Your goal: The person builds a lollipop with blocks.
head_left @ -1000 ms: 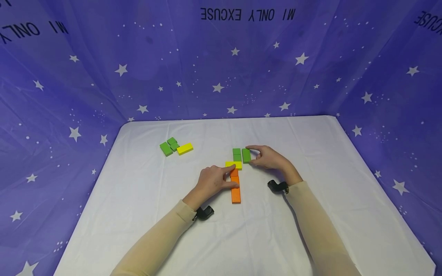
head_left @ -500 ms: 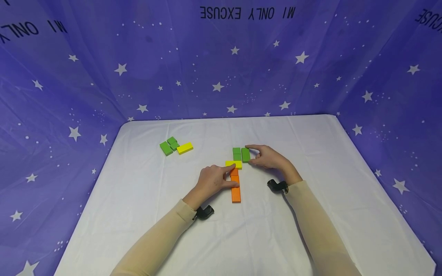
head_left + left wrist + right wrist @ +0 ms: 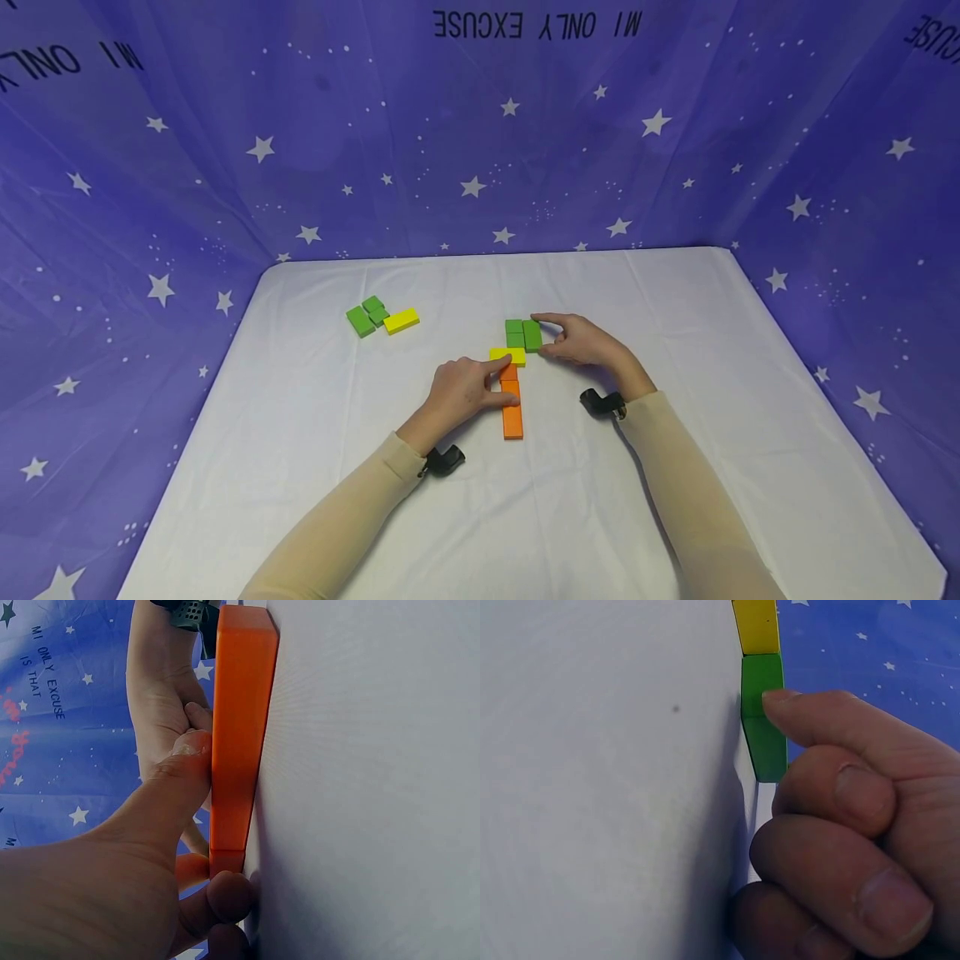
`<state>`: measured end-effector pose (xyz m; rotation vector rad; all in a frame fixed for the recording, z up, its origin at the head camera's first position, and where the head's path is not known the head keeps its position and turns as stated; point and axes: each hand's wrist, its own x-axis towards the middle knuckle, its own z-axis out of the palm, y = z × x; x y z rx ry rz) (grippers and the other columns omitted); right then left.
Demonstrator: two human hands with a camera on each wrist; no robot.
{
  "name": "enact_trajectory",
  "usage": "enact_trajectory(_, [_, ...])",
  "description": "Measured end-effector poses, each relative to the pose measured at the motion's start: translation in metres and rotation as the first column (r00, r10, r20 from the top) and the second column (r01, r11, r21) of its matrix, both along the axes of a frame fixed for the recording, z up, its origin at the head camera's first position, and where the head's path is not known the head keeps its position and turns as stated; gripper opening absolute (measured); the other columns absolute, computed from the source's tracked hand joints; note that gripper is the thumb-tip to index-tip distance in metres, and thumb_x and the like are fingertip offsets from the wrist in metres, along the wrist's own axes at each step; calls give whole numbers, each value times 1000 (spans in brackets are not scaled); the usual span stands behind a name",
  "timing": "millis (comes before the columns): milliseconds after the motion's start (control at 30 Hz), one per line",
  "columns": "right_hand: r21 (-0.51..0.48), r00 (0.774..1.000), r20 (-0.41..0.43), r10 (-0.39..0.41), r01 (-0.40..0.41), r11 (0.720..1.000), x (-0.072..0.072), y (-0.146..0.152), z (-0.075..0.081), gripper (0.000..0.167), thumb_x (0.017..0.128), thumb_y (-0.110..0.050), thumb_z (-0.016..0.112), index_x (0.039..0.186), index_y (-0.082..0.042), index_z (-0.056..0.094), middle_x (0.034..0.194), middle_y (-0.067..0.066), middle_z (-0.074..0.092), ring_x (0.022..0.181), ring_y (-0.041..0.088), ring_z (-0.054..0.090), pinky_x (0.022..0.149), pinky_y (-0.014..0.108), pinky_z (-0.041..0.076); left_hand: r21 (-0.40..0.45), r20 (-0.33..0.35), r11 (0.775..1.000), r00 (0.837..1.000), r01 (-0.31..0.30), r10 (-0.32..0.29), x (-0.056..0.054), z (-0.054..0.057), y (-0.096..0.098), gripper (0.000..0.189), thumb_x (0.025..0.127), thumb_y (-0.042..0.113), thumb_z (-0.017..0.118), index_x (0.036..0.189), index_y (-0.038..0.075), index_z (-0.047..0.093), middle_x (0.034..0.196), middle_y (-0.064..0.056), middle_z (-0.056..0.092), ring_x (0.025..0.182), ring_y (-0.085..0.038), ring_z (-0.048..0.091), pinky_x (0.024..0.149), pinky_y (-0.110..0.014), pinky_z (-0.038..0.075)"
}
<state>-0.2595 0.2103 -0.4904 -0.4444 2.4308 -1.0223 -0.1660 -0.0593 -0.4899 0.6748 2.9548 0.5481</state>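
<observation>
In the head view my right hand (image 3: pixel 581 340) pinches a green rectangular block (image 3: pixel 532 337) at its ends, between forefinger and thumb. That block lies beside two small green blocks (image 3: pixel 514 333), with no clear gap showing. Below them a yellow block (image 3: pixel 517 356) lies crosswise, then a small orange block (image 3: pixel 509 373) and a longer orange block (image 3: pixel 513 423) in line. My left hand (image 3: pixel 461 392) presses its forefinger on the yellow block. Its thumb rests on the longer orange block (image 3: pixel 244 735), as the left wrist view shows. The right wrist view shows one fingertip against the green block (image 3: pixel 765 750).
Farther left on the white-covered table (image 3: pixel 300 500) lies a group of green blocks (image 3: pixel 361 322) touching another yellow block (image 3: pixel 402 321). A purple starry cloth (image 3: pixel 472 150) stands behind and at both sides. Black wrist cameras (image 3: pixel 600 403) hang under the forearms.
My right hand has slid its green block a little leftward, closing the gap to the two small green blocks. The left hand has stayed in place on the yellow and orange blocks.
</observation>
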Motion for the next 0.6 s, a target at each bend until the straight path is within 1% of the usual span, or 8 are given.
enact_trajectory(333, [18,1000,-15,1,-1,1000,4,-3,3,76,94,-26,77,163,-24,45,58,-5,42,48,13,40,49,28,37,8,-3,1000,1000,5,-5,0,-1,-1,78,81,70,80,147,31,65,57,9,38,51,-11,33,53,-27,24])
enact_trajectory(600, [8,1000,-27,3,-3,1000,4,-3,3,75,95,-26,77,163,-23,45,58,-5,42,49,13,40,50,27,37,10,3,1000,1000,4,-4,0,0,-1,78,81,70,80,147,31,65,57,9,37,51,-11,33,53,-27,24])
